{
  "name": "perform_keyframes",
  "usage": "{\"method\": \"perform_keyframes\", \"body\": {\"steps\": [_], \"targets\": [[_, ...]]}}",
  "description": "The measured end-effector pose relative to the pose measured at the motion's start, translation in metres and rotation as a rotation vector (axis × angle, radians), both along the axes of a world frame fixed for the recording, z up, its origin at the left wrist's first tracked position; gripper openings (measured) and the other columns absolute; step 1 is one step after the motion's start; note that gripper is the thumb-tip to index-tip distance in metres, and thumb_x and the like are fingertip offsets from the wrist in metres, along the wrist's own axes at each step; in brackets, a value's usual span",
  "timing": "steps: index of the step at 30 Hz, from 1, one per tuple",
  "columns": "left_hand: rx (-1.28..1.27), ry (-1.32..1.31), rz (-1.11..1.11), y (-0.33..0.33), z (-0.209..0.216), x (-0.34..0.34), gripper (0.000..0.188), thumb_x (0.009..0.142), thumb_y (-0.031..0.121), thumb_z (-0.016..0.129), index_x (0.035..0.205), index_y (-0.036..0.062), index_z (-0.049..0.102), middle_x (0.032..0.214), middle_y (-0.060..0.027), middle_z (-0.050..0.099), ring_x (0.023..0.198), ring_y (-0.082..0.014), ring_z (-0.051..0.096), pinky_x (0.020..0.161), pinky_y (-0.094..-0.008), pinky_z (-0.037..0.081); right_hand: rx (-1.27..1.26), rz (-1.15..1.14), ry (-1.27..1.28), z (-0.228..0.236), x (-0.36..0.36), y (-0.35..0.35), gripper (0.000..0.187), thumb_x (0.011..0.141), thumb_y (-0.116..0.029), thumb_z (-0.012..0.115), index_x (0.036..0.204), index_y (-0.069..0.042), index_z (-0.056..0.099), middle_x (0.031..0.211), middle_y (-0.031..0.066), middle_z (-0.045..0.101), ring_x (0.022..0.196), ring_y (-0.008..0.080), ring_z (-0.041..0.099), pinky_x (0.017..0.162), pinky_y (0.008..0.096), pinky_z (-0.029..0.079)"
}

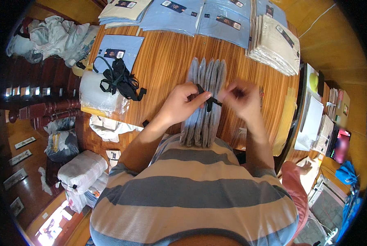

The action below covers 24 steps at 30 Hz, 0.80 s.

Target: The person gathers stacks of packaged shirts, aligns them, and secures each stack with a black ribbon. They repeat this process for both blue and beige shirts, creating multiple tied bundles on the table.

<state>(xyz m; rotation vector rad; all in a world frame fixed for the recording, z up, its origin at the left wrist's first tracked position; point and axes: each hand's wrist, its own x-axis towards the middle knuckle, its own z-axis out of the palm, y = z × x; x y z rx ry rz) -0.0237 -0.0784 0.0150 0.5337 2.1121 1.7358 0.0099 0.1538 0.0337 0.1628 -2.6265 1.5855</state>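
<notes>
L hand (185, 102) on blk strap (209, 106), R hand (243, 98) blurred, bagged stack (200, 129) btwn

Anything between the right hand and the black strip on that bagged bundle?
Nothing visible. The right hand, blurred, is right beside the black strip; contact is unclear. The left hand pinches the strip from the other side of the bagged bundle, leaving that approach open.

No wording reads clearly here, but the labels stand out! A dark tag (114, 53) with a white patch sits on the lone blue packet (130, 42) at left, dark labels (228, 22) mark the blue packets (163, 21) beyond, and a dark strip (285, 36) crosses the cream stack (273, 50).
</notes>
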Motion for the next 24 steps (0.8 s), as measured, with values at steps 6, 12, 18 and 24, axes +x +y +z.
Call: {"method": "perform_keyframes", "body": {"steps": [6, 12, 18, 24], "targets": [[-0.046, 0.055, -0.089, 0.008, 0.009, -0.003, 0.029, 0.098, 0.021, 0.073, 0.079, -0.0013, 0.071, 0.070, -0.0107, 0.065, 0.064, -0.0154, 0.060, 0.058, -0.0331, 0.044, 0.416, 0.071, 0.102, 0.022, 0.036, -0.033, 0.031, 0.092, -0.032, 0.077, 0.079, -0.006, 0.068, 0.068, 0.0099, 0.061, 0.060, 0.0303, 0.064, 0.054, 0.0422, 0.050], [-0.082, 0.770, -0.010, 0.010, 0.020, -0.006, 0.012, 0.091, 0.010, 0.073, 0.082, 0.0020, 0.073, 0.078, -0.0074, 0.070, 0.066, -0.0230, 0.062, 0.059, -0.0373, 0.050, 0.584, 0.238, 0.379, 0.039, 0.034, 0.006, 0.026, 0.093, -0.022, 0.073, 0.076, -0.005, 0.065, 0.071, 0.0096, 0.060, 0.064, 0.0306, 0.064, 0.055, 0.0418, 0.049], [-0.640, 0.531, 0.146, -0.065, 0.004, -0.008, 0.004, 0.089, 0.008, 0.074, 0.088, 0.0037, 0.075, 0.085, -0.0081, 0.073, 0.070, -0.0251, 0.067, 0.061, -0.0352, 0.053, 0.584, 0.215, 0.047, -0.007, 0.078, 0.088, 0.024, 0.090, -0.012, 0.073, 0.071, -0.003, 0.061, 0.067, 0.0096, 0.056, 0.060, 0.0290, 0.058, 0.057, 0.0409, 0.046], [-0.062, 0.722, 0.173, -0.031, 0.019, -0.004, 0.012, 0.096, 0.012, 0.070, 0.093, 0.0006, 0.074, 0.101, -0.0132, 0.076, 0.093, -0.0310, 0.070, 0.086, -0.0375, 0.054, 0.320, 0.025, 0.213, 0.008, 0.075, 0.054, 0.022, 0.100, -0.015, 0.063, 0.083, -0.002, 0.057, 0.082, 0.0101, 0.061, 0.085, 0.0291, 0.064, 0.068, 0.0419, 0.050]]}}
